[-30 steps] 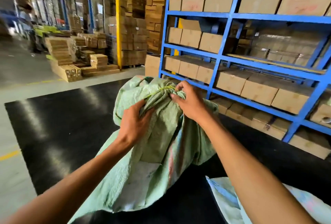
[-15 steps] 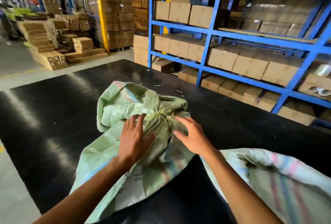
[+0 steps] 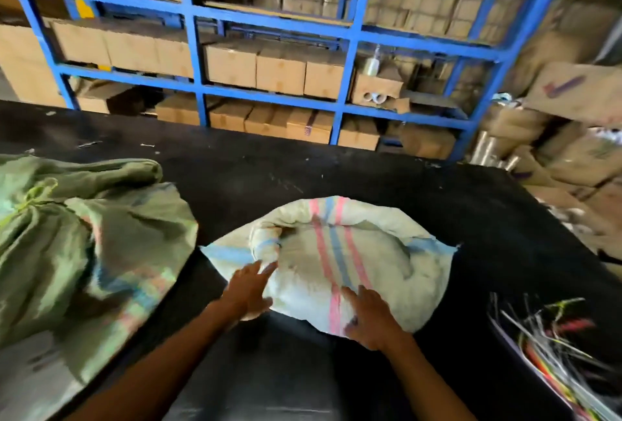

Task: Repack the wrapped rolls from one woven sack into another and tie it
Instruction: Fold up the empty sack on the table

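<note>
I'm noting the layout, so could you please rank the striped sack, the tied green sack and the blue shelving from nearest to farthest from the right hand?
From the right hand:
1. Striped sack, under the fingers, centre.
2. Tied green sack, left on the table.
3. Blue shelving, behind the table.

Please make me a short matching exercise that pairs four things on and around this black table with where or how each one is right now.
Things
1. green sack
2. striped pale sack
3. bundle of coloured ties
4. blue rack

Places or states
A. behind the table, loaded with cardboard boxes
B. at the table's right edge, loose strands
C. on the left, neck tied with a yellow-green tie
D. in the middle, with the left hand and right hand laid on it

Pairs: 1-C, 2-D, 3-B, 4-A
</note>
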A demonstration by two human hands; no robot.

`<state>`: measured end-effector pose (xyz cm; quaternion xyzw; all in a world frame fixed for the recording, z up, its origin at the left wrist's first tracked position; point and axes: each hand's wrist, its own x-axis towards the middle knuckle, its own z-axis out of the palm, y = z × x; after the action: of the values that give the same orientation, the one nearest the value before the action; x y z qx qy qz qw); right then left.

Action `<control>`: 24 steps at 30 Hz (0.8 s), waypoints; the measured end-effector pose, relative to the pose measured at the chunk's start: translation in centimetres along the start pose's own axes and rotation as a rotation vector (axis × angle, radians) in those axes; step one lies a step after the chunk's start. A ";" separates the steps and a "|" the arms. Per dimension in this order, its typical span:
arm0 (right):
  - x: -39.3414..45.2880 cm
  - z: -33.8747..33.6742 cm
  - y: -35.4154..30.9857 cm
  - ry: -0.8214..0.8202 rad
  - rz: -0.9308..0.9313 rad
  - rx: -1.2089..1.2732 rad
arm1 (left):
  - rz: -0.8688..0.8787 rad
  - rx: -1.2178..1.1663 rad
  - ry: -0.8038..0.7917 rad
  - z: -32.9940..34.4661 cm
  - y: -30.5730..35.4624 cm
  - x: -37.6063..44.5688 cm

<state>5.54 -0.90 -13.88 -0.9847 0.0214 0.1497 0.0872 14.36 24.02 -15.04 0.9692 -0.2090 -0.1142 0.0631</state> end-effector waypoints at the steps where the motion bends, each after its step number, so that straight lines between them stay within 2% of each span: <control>1: -0.2 1.1 0.7 -0.027 -0.002 0.015 | -0.021 0.000 -0.051 1.0 0.3 0.4; 3: -0.1 3.4 2.2 0.018 -0.049 0.041 | -0.078 -0.030 -0.090 3.3 1.5 1.1; 6: 2.6 5.3 4.5 0.133 -0.223 0.044 | -0.107 -0.005 0.031 4.3 3.5 0.7; 9: 6.6 4.5 6.5 0.151 -0.311 -0.082 | -0.189 -0.063 -0.045 4.0 4.8 -0.7; 11: 7.9 2.5 7.1 0.113 -0.215 -0.156 | -0.178 -0.257 -0.147 3.8 5.5 -1.6; 13: 8.9 1.3 8.0 0.094 -0.142 -0.324 | -0.138 -0.341 -0.138 3.9 6.6 -3.1; 14: 9.3 0.6 8.3 0.069 -0.129 -0.384 | -0.123 -0.328 -0.047 3.6 7.2 -3.7; 17: 9.1 -1.6 7.1 -0.054 -0.167 -0.440 | -0.017 -0.223 0.403 2.5 7.0 -4.7; 19: 8.0 -2.3 4.5 -0.100 -0.274 -0.402 | -0.072 -0.153 0.475 2.8 4.8 -4.4; 21: 5.8 -1.4 1.0 -0.097 -0.395 -0.287 | -0.195 -0.173 0.318 3.4 2.7 -4.1; 24: 2.3 3.1 -2.2 -0.100 -0.486 -0.185 | -0.268 -0.288 0.042 4.3 2.5 -4.7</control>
<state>6.94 1.79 -17.13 -0.9561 -0.2337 0.1742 0.0312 8.12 23.44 -17.88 0.9715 -0.0585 -0.1298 0.1896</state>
